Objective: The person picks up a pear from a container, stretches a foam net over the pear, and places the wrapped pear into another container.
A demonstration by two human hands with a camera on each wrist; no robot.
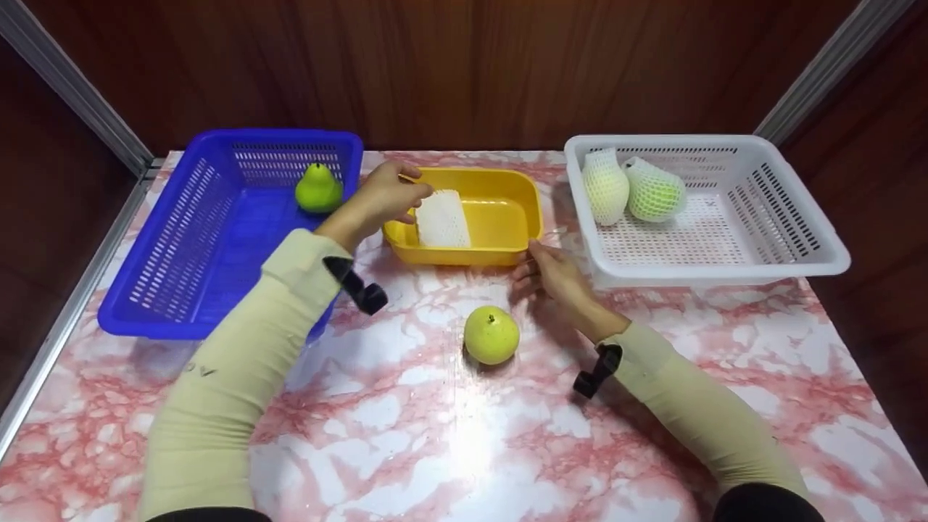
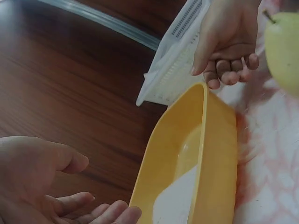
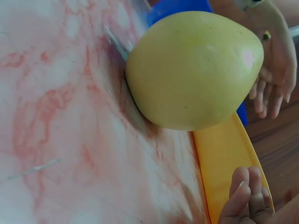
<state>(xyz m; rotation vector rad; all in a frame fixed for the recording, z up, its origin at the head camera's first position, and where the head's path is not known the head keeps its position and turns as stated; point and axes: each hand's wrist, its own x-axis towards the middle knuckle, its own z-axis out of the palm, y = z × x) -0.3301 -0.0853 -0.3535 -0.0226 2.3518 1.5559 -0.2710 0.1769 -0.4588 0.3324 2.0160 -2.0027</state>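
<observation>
A yellow plastic basin [image 1: 504, 257] stands at the middle back, with white foam netting [image 1: 444, 219] lying in its left part. My left hand [image 1: 388, 194] is over the basin's left end, fingers spread loosely and holding nothing. At the front right corner of the basin, my right hand [image 1: 554, 272] has its fingertips right by the rim, fingers loosely bent with nothing in them. A yellow-green pear [image 1: 491, 335] sits on the table in front of the basin, stem up; it looms large in the right wrist view.
To the left, a blue basket [image 1: 250, 217] holds a green pear [image 1: 319, 190]. A white basket [image 1: 714, 272] on the right contains two fruits in foam nets, one pale [image 1: 606, 190] and one green [image 1: 655, 192]. A wooden wall [image 1: 464, 72] rises behind the marbled table [image 1: 406, 435].
</observation>
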